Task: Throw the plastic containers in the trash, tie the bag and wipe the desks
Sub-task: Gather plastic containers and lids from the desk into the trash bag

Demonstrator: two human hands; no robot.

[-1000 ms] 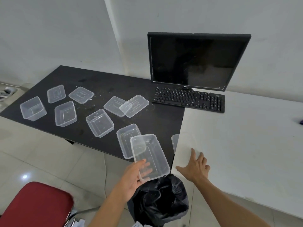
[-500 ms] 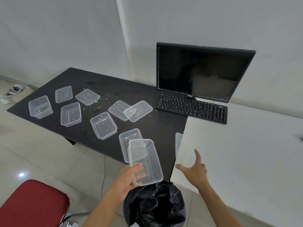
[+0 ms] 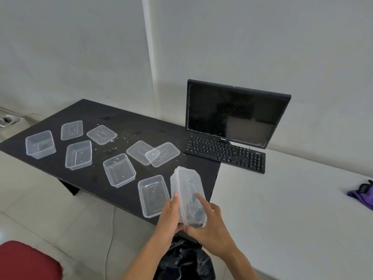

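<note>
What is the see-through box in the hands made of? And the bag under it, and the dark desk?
The box looks like thin clear plastic: the fingers show through its glossy walls. The bag looks like thin black plastic film, crinkled and shiny. The dark desk has a matte black top, perhaps laminated board; its core cannot be seen.

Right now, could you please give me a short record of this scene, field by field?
held item: clear plastic container, tilted on edge, above the black desk's near corner
left hand: grips its left side
right hand: grips its right side and base
trash bag: black, open, directly below the hands
black desk: eight clear containers and lids remain, plus crumbs
white desk: purple cloth at right edge
electronics: monitor, keyboard
</note>
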